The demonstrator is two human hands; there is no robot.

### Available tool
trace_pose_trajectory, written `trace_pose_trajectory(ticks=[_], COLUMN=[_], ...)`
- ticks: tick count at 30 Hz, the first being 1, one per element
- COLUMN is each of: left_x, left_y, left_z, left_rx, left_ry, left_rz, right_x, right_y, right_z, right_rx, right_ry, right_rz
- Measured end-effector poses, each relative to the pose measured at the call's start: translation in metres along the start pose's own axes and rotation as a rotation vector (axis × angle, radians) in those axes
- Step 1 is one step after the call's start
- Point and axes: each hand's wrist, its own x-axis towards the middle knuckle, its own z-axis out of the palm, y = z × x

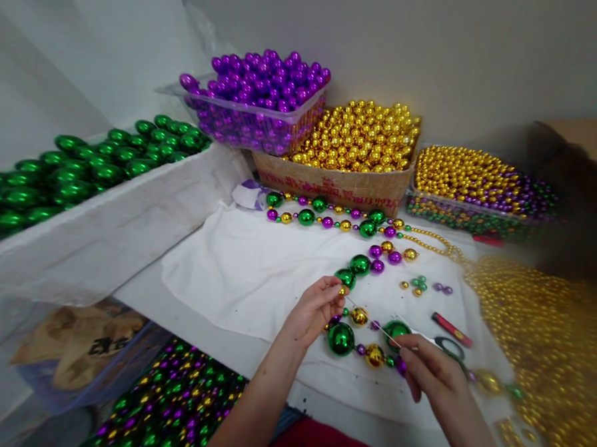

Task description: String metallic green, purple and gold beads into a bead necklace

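Note:
My left hand [310, 311] is closed in a pinch on a small gold bead [342, 290]. From there a thin pale string [371, 321] runs slantwise down to my right hand [429, 367], whose fingertips are pinched on it. Under and between the hands lies a strand of green, gold and purple beads, with a large green bead [341, 339] and a gold bead [374, 356] on it. Just beyond my left fingertips rest two large green balls [359, 265]. Scissors [455, 349] lie partly hidden behind my right hand, beside a red lighter [451, 329].
A white cloth [221, 267] covers the table. Behind it stand a tub of purple balls [267, 115], a cardboard box [326, 182] of gold balls and a tub of mixed beads [468, 218]. Green balls fill a white foam box [104, 247]. Gold bead chains [560, 350] heap at right.

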Motion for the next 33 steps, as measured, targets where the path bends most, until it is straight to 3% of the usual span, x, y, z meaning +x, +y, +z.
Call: trace_pose_trajectory(ticks=[6, 10, 14, 22, 29, 33], left_x=[-0.009, -0.012, -0.011, -0.009, -0.009, -0.01], left_y=[-0.015, -0.022, -0.023, -0.023, -0.024, -0.023], left_z=[0.025, 0.034, 0.036, 0.041, 0.041, 0.04], left_rx=[0.206, 0.286, 0.331, 0.525, 0.566, 0.562], left_ry=[-0.085, -0.057, -0.064, -0.05, -0.047, -0.043], left_rz=[-0.068, -0.028, -0.028, 0.152, 0.208, 0.206], right_x=[0.022, 0.023, 0.018, 0.02, 0.02, 0.02], right_y=[0.006, 0.006, 0.003, 0.008, 0.003, 0.011], right_z=[0.033, 0.038, 0.037, 0.018, 0.019, 0.011], right_rx=[0.169, 0.213, 0.14, -0.075, -0.035, -0.152], right_ry=[-0.042, 0.01, 0.056, 0.116, 0.055, -0.006], right_rz=[-0.114, -0.125, -0.118, -0.13, -0.148, -0.218])
